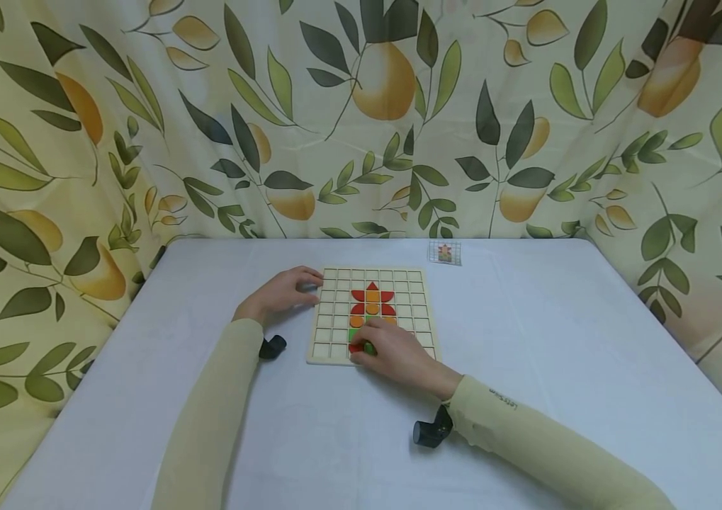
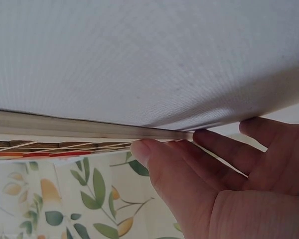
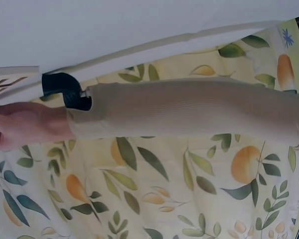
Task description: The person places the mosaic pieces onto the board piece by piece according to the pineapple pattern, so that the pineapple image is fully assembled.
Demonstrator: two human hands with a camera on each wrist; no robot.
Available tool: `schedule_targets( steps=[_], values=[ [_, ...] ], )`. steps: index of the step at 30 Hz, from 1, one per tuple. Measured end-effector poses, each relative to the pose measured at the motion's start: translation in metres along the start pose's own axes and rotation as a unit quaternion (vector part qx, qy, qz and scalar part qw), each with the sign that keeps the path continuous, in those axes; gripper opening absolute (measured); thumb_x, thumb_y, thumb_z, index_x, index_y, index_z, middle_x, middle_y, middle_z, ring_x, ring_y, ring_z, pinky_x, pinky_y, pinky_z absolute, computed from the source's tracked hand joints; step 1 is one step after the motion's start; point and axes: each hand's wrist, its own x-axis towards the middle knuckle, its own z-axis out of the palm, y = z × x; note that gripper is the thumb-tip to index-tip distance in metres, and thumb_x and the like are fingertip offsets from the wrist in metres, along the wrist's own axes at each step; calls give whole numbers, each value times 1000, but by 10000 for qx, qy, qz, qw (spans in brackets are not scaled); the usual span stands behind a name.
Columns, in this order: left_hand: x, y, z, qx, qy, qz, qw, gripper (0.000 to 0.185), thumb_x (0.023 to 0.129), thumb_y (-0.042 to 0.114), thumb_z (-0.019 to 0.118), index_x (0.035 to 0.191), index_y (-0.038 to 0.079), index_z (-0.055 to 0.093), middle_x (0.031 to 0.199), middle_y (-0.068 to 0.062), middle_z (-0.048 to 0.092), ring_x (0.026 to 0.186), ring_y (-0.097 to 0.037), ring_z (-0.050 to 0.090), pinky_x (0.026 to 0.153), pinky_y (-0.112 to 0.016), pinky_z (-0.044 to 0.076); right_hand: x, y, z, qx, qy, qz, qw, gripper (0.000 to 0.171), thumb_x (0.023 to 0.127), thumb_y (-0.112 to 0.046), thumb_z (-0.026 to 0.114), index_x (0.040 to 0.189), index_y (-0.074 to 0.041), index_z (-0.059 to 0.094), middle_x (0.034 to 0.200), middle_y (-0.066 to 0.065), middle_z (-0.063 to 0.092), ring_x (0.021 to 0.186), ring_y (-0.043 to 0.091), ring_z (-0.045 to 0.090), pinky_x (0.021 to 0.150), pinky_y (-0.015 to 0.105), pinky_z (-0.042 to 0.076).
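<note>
A flower of red and orange pieces is already laid in the middle of the wooden grid board (image 1: 373,312); most cells are left bare. A small red and green piece (image 1: 361,348) at its near edge is pinched by the right hand (image 1: 399,354). The far left corner is steadied by the left hand (image 1: 284,294), fingers (image 2: 189,159) nearly straight. A small pattern card (image 1: 445,253) lies near the desk's far edge, well apart; nothing is in the way.

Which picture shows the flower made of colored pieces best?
The head view: it looks down on the whole flower in the wooden board. The left wrist view shows only a red sliver at the board's edge. The right wrist view shows just a board corner, no flower.
</note>
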Motion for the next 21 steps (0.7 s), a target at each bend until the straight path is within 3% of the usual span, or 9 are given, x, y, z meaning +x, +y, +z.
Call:
schedule_targets(
  steps=[14, 21],
  values=[
    [0, 2, 0, -50, 3, 25, 10000, 39, 82, 23, 68, 119, 10, 61, 132, 2, 49, 130, -18, 36, 113, -37, 25, 1, -1, 0, 11, 38, 111, 9999, 17, 83, -32, 67, 96, -21, 68, 90, -10, 58, 76, 5, 50, 66, 20, 47],
    [0, 2, 0, -93, -22, -87, 9999, 40, 82, 23, 68, 120, 10, 60, 133, 2, 47, 131, -19, 34, 113, -38, 23, 2, 20, -21, 571, 306, 560, 9963, 19, 85, -31, 64, 97, -16, 69, 87, -8, 58, 72, 9, 48, 60, 23, 44]
  ],
)
